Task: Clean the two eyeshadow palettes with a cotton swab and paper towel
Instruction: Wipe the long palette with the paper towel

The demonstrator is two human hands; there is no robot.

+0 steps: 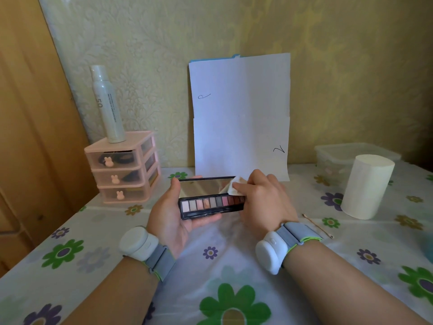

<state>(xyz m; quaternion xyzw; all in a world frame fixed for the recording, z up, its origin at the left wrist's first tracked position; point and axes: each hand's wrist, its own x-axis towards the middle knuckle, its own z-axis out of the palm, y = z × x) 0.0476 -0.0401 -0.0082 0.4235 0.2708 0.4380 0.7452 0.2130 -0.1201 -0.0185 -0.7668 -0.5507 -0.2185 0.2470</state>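
At frame centre your left hand (pixel 168 216) cradles the open black rectangular eyeshadow palette (pixel 208 204), fingers curled round it to steady its mirror lid (pixel 202 186). Your right hand (pixel 262 200) pinches a small white paper towel wad (pixel 230 186) against the glass.

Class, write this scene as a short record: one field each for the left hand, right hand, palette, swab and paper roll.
Left hand: holds the open palette from below
Right hand: holds a towel wad against the lid mirror
Palette: open, pans facing up
Swab: lies on the tablecloth, untouched
Roll: upright, far right
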